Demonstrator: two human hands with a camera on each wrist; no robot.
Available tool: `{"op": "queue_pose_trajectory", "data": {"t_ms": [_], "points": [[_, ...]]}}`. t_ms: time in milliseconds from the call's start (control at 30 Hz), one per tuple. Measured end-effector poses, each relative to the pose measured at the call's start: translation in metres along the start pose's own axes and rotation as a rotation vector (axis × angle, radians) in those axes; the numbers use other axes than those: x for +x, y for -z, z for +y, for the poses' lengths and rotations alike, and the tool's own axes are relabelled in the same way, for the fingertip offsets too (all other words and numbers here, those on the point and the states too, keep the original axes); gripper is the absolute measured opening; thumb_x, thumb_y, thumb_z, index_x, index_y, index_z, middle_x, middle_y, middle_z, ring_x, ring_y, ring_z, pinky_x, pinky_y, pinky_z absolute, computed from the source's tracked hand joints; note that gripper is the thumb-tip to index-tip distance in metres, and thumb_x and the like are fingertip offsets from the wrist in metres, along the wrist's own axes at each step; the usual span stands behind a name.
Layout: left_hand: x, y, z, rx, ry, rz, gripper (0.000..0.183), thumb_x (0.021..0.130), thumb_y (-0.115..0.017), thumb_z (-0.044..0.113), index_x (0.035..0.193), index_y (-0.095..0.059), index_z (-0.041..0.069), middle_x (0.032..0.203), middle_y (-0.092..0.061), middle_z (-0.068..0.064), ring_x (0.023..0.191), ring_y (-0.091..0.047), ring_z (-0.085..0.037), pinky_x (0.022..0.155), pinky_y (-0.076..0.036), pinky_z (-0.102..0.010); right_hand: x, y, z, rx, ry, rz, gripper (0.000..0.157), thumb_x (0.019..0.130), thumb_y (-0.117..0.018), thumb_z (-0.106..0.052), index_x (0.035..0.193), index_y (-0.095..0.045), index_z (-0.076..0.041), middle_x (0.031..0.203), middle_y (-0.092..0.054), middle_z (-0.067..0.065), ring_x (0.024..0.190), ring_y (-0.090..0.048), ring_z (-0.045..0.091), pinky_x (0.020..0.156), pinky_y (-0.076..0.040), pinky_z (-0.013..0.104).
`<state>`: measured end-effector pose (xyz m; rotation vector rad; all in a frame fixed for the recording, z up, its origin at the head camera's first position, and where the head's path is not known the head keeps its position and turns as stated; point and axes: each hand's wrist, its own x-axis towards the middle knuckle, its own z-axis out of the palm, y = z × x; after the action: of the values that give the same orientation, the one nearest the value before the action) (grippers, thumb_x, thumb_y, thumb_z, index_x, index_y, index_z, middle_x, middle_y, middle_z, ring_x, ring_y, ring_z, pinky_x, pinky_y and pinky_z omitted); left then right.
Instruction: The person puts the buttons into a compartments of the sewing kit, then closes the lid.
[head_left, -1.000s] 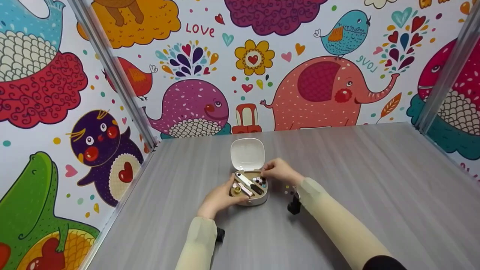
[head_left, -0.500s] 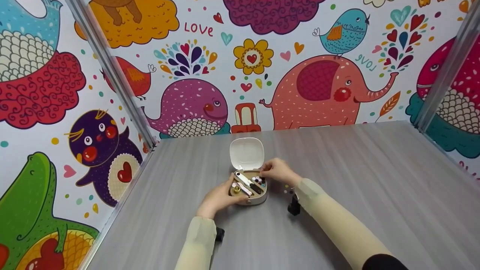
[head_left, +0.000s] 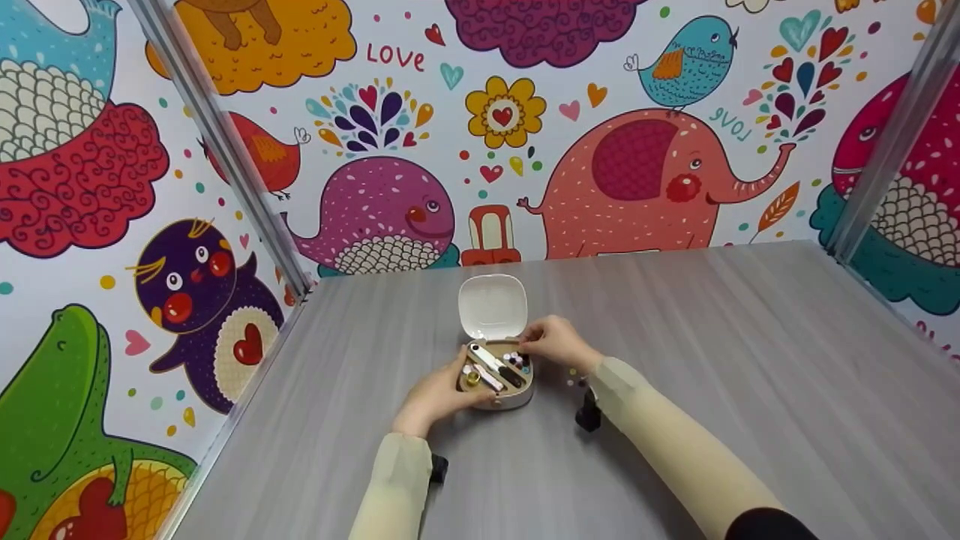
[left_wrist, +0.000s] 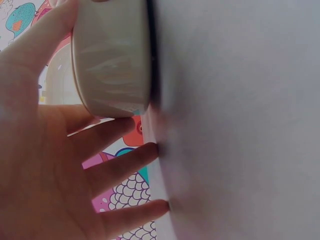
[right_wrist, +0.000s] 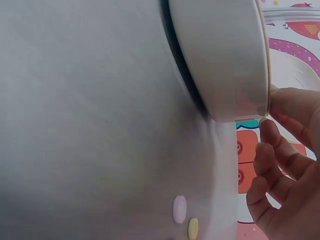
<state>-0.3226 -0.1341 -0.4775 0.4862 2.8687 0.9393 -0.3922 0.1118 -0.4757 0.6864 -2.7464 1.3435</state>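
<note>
A small white sewing box (head_left: 512, 400) stands on the table with its hinged lid (head_left: 493, 306) raised. In its tan insert lie a long white tool with a black end (head_left: 498, 364), a gold thimble-like piece (head_left: 472, 379) and several small dark and pale spools or buttons (head_left: 516, 361). My left hand (head_left: 436, 394) holds the box at its left, thumb across the front, other fingers spread along the side and onto the table. My right hand (head_left: 556, 339) grips the rim at the back right between thumb and fingers; its fingertips are partly hidden.
A pink button (right_wrist: 179, 209) and a yellow button (right_wrist: 193, 228) lie on the grey table (head_left: 675, 330), right of the box, by the right wrist. Patterned wall panels (head_left: 630, 195) rise behind the table and at its left. Black wrist cameras (head_left: 589, 412) hang below both sleeves.
Both hands and the box keep their places. The head view has shifted only slightly.
</note>
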Motion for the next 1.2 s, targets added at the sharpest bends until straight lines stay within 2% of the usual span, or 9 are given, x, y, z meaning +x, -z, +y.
{"op": "queue_pose_trajectory", "data": {"t_ms": [200, 367, 567, 667, 800, 1000, 1200], "points": [[0.0, 0.001, 0.0, -0.005, 0.011, -0.001, 0.105, 0.077, -0.071, 0.061, 0.153, -0.025, 0.005, 0.149, -0.039, -0.018, 0.129, -0.045, -0.037, 0.102, -0.04, -0.05, -0.007, 0.008, 0.007, 0.109, -0.045, 0.022, 0.009, 0.083, -0.073, -0.01, 0.08, -0.074, -0.001, 0.072, -0.068, 0.002, 0.061, -0.052, 0.007, 0.056, -0.043, 0.022], [0.0, 0.001, 0.0, -0.008, 0.009, 0.004, 0.105, 0.077, -0.071, 0.06, 0.153, -0.025, 0.005, 0.149, -0.038, -0.019, 0.129, -0.044, -0.039, 0.103, -0.039, -0.052, -0.02, 0.023, 0.017, 0.119, -0.056, 0.027, 0.012, 0.086, -0.07, -0.008, 0.083, -0.074, 0.002, 0.076, -0.069, 0.008, 0.064, -0.053, 0.009, 0.059, -0.045, 0.023], [0.0, 0.001, -0.002, -0.013, -0.007, 0.007, 0.105, 0.078, -0.072, 0.059, 0.153, -0.024, 0.002, 0.149, -0.037, -0.021, 0.131, -0.042, -0.04, 0.105, -0.036, -0.052, -0.039, 0.039, 0.033, 0.145, -0.086, -0.047, 0.015, 0.088, -0.068, -0.009, 0.089, -0.073, 0.005, 0.079, -0.067, 0.006, 0.065, -0.051, 0.009, 0.059, -0.044, 0.023], [0.0, 0.001, -0.001, -0.014, -0.009, 0.002, 0.105, 0.078, -0.072, 0.058, 0.152, -0.024, 0.001, 0.149, -0.037, -0.022, 0.132, -0.04, -0.04, 0.105, -0.035, -0.052, -0.049, 0.045, 0.042, 0.163, -0.121, -0.092, 0.016, 0.087, -0.069, -0.01, 0.092, -0.074, 0.004, 0.08, -0.068, 0.002, 0.064, -0.052, 0.009, 0.058, -0.044, 0.023], [0.0, 0.001, -0.002, -0.014, -0.002, -0.005, 0.105, 0.078, -0.072, 0.058, 0.153, -0.024, 0.002, 0.149, -0.037, -0.022, 0.132, -0.041, -0.041, 0.105, -0.035, -0.052, -0.06, 0.05, 0.05, 0.183, -0.156, -0.145, 0.015, 0.086, -0.07, -0.009, 0.095, -0.074, 0.002, 0.084, -0.07, 0.004, 0.064, -0.052, 0.009, 0.058, -0.045, 0.023], [-0.001, 0.0, -0.003, 0.001, -0.008, 0.004, 0.104, 0.079, -0.071, 0.058, 0.152, -0.025, 0.001, 0.147, -0.039, -0.022, 0.128, -0.045, -0.041, 0.102, -0.039, -0.052, -0.068, 0.053, 0.057, 0.154, -0.101, -0.198, 0.015, 0.081, -0.073, -0.001, 0.095, -0.077, 0.001, 0.09, -0.073, 0.008, 0.066, -0.054, 0.007, 0.058, -0.046, 0.021], [0.0, 0.0, -0.002, 0.012, -0.016, 0.002, 0.104, 0.079, -0.071, 0.059, 0.152, -0.024, 0.001, 0.146, -0.041, -0.023, 0.126, -0.048, -0.041, 0.1, -0.04, -0.052, -0.071, 0.053, 0.056, 0.125, -0.096, -0.226, 0.017, 0.078, -0.077, -0.004, 0.095, -0.079, -0.004, 0.091, -0.07, 0.005, 0.078, -0.059, 0.012, 0.065, -0.049, 0.023]]}}
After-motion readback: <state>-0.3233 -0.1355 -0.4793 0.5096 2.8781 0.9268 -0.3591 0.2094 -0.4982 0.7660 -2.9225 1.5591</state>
